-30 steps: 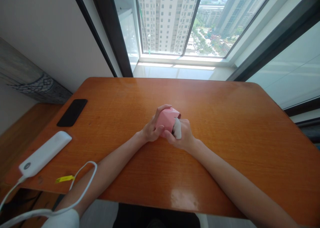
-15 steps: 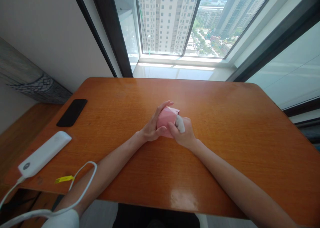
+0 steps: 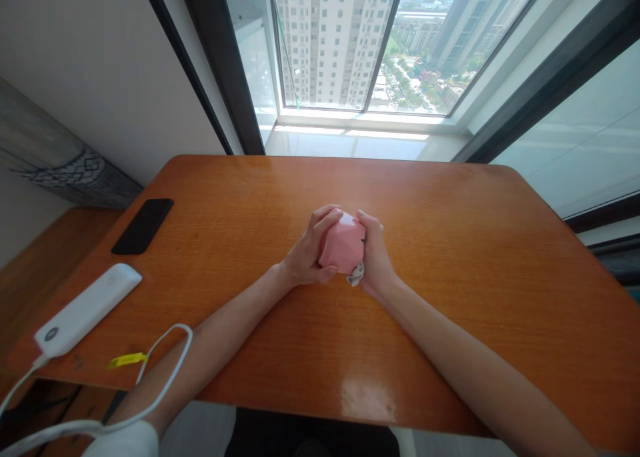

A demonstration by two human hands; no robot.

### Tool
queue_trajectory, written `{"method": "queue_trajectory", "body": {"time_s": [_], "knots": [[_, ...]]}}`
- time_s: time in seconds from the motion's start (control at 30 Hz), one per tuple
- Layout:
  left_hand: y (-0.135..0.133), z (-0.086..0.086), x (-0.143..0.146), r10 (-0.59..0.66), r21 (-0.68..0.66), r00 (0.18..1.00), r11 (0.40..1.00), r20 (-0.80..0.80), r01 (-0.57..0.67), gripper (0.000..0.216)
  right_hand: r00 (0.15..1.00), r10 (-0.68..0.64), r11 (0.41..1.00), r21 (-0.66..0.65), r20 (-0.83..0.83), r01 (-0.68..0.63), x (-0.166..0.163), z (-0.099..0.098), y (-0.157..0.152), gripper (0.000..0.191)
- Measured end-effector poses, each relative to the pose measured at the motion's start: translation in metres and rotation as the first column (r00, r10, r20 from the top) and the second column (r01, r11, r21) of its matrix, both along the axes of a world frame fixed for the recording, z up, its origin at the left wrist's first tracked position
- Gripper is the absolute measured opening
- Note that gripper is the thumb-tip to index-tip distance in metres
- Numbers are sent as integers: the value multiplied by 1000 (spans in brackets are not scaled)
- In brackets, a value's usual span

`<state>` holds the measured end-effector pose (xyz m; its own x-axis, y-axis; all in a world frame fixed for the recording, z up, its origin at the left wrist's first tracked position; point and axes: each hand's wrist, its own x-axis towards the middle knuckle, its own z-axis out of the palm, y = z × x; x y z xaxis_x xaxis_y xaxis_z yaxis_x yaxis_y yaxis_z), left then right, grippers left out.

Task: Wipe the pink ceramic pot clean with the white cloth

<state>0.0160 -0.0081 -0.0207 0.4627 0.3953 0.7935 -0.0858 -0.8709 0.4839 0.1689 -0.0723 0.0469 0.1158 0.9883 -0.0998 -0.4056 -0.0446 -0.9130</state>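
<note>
Above the middle of the table, a small pink object [image 3: 343, 241] with flat-looking facets is held between my two hands. I cannot make out what kind of object it is. My left hand [image 3: 311, 249] wraps around its left side, fingers over the top and thumb below. At the right side my right hand [image 3: 376, 250] is closed, its thumb or a finger at the top edge. A crumpled whitish cloth or tissue [image 3: 355, 274] sticks out below my right hand, against the pink object. A small dark mark shows on the pink object's right edge.
On the left of the wooden table [image 3: 450, 277] lie a black phone [image 3: 143, 226] and a white oblong device [image 3: 88, 309]. A white cable [image 3: 184, 353] with a yellow tag [image 3: 127, 360] loops over my left forearm. A window [image 3: 370, 57] stands beyond the far edge.
The pink object has been turned, showing a broader face. My right hand has shifted upward, its thumb now near the top, and the white cloth has moved from the right side to below.
</note>
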Motion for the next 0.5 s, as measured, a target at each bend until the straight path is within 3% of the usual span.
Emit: {"method": "queue_trajectory", "body": {"time_s": [0.1, 0.17, 0.23, 0.3, 0.4, 0.5], "knots": [[-1, -7, 0, -43, -56, 998, 997, 41, 45, 98, 974, -112, 992, 85, 199, 97, 0, -6, -7, 47], [-3, -10, 0, -99, -172, 991, 978, 88, 113, 93, 909, -123, 978, 202, 399, 44, 2, -11, -10, 47], [-7, -9, 0, -169, -303, 977, 931, 133, 202, 89, 783, -179, 932, 357, 596, -59, 4, -17, -12, 49], [-9, -6, 0, -225, -390, 958, 877, 180, 280, 84, 607, -331, 827, 532, 723, -183, 7, -22, -11, 50], [-12, 1, 1, -267, -442, 932, 825, 245, 352, 82, 364, -589, 613, 692, 722, -381, 11, -26, -8, 42], [-13, 6, 0, -271, -486, 931, 797, 243, 359, 83, 261, -704, 480, 714, 660, -510, 14, -25, -5, 40]]}}
